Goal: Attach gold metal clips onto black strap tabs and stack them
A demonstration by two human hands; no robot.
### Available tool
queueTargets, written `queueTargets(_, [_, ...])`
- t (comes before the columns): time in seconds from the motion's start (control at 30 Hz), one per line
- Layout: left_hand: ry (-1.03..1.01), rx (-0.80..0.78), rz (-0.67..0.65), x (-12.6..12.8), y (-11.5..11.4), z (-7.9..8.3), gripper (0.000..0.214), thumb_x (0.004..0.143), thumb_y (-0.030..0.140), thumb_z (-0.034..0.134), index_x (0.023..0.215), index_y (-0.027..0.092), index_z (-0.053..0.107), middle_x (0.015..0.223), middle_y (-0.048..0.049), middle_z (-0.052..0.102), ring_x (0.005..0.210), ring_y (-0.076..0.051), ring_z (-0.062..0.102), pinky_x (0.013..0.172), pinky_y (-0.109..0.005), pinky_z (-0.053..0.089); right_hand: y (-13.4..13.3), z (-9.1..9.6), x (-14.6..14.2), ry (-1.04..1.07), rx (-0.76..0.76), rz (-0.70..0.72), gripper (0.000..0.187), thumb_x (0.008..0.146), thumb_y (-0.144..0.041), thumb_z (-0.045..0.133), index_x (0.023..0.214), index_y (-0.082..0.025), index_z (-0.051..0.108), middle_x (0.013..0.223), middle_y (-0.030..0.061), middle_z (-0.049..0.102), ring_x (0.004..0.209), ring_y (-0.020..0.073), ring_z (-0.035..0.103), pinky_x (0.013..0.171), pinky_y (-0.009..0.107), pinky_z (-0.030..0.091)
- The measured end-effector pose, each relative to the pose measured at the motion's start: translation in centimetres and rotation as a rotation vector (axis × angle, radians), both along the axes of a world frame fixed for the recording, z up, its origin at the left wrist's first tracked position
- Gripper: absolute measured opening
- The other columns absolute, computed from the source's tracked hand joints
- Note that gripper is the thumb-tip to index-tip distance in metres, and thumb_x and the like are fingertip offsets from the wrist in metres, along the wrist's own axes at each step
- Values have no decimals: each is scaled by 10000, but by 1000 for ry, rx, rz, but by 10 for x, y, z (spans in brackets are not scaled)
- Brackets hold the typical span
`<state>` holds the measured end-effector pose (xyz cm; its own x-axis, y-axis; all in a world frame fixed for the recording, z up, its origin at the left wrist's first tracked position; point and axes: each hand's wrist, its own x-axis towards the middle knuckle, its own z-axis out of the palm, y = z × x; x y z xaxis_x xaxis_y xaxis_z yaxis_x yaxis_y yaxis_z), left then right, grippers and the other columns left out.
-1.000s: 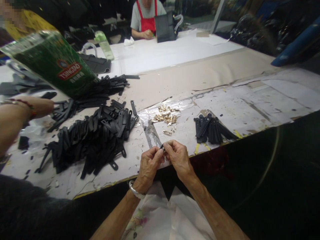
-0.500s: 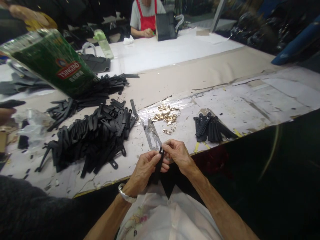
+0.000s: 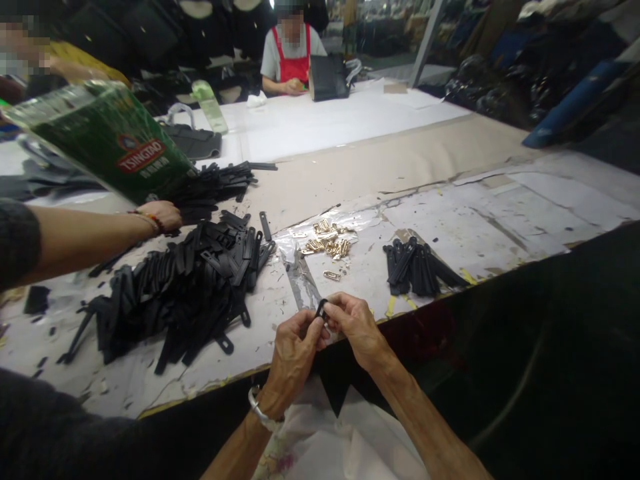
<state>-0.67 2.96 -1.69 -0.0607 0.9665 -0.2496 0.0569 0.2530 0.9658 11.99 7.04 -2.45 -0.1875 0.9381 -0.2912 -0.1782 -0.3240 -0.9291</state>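
Note:
My left hand point(image 3: 293, 350) and my right hand point(image 3: 356, 327) meet at the table's near edge, both pinched on one black strap piece point(image 3: 321, 309) whose rounded end shows between my fingertips. Just beyond them lies a heap of small gold metal clips point(image 3: 327, 240) on clear plastic film, with one loose clip point(image 3: 331, 275) nearer to me. A big pile of black strap pieces point(image 3: 185, 283) lies to the left. A small neat bundle of black strap pieces point(image 3: 417, 265) lies to the right.
A co-worker's hand point(image 3: 161, 216) reaches into the big pile from the left. A green Tsingtao carton point(image 3: 113, 141) stands tilted at the far left. Another person in a red apron point(image 3: 291, 52) sits at the far end beside a black bag point(image 3: 327, 77). The table edge point(image 3: 450, 293) runs diagonally.
The strap hung down from my left hand half a second ago; now both hands pinch its top end. The co-worker's arm has come back in and reaches the pile.

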Motion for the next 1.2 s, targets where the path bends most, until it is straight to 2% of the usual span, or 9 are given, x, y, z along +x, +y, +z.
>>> queueTargets(0.23, [-93, -19, 32, 31, 17, 0, 342, 794, 480, 625, 714, 148, 647, 600, -7, 645, 515, -116, 554, 519, -220, 436, 6, 9, 16, -88, 90, -90, 195, 745, -350, 660, 720, -164, 606, 539, -48, 528, 461, 89, 444, 453, 214, 362])
queueTargets(0.43, [-254, 47, -31, 52, 42, 12, 457, 768, 429, 681, 1134, 161, 624, 1041, -101, 714, 965, -219, 664, 839, -324, 516, 55, 36, 83, -482, 391, -255, 170, 746, -343, 644, 800, -183, 652, 756, 36, 681, 679, 178, 616, 619, 279, 470])
queueTargets(0.63, [49, 165, 179, -14, 48, 7, 324, 754, 375, 684, 992, 155, 674, 1041, -113, 709, 990, -231, 651, 829, -316, 508, 121, 26, 161, -1215, 495, -317, 235, 721, -210, 629, 953, -173, 612, 653, 36, 626, 664, 240, 617, 649, 345, 459])
queueTargets(0.7, [147, 135, 264, -45, 46, 5, 326, 750, 378, 679, 984, 151, 670, 1001, -106, 715, 917, -228, 667, 806, -321, 510, 131, 17, 165, -1377, 666, -288, 204, 745, -211, 610, 944, -169, 611, 769, 88, 644, 776, 267, 615, 692, 356, 456])
queueTargets(0.8, [264, 161, 364, -81, 48, 5, 303, 734, 384, 688, 951, 172, 675, 925, -70, 720, 878, -232, 669, 801, -319, 501, 139, 13, 141, -1420, 914, -270, 143, 829, -217, 531, 938, -168, 610, 927, 138, 635, 898, 278, 581, 771, 363, 435])
queueTargets(0.87, [372, 202, 384, -97, 57, 7, 264, 749, 376, 667, 925, 180, 681, 881, -59, 719, 848, -235, 666, 777, -312, 498, 144, 14, 106, -1315, 962, -142, 137, 877, -209, 478, 891, -183, 612, 889, 114, 632, 840, 246, 579, 764, 338, 421])
queueTargets(0.93, [571, 236, 334, -108, 72, 10, 228, 808, 341, 590, 932, 171, 677, 898, -68, 715, 826, -225, 660, 767, -309, 492, 154, 13, 66, -1201, 928, 47, 177, 896, -192, 458, 796, -198, 604, 814, 79, 624, 749, 204, 570, 720, 304, 407])
queueTargets(1.03, [868, 272, 206, -115, 101, 12, 217, 864, 239, 485, 950, 157, 667, 971, -84, 699, 888, -208, 634, 850, -318, 460, 169, 5, 18, -1164, 905, 155, 198, 874, -141, 479, 723, -200, 592, 785, 54, 609, 674, 162, 549, 638, 264, 383])
queueTargets(1.2, [975, 226, 103, -109, 138, 4, 97, 794, 210, 594, 847, 185, 672, 950, -93, 668, 1016, -273, 536, 936, -420, 366, 185, -10, -3, -1173, 856, 155, 223, 808, -41, 481, 657, -185, 559, 706, 34, 569, 592, 144, 497, 567, 245, 351])
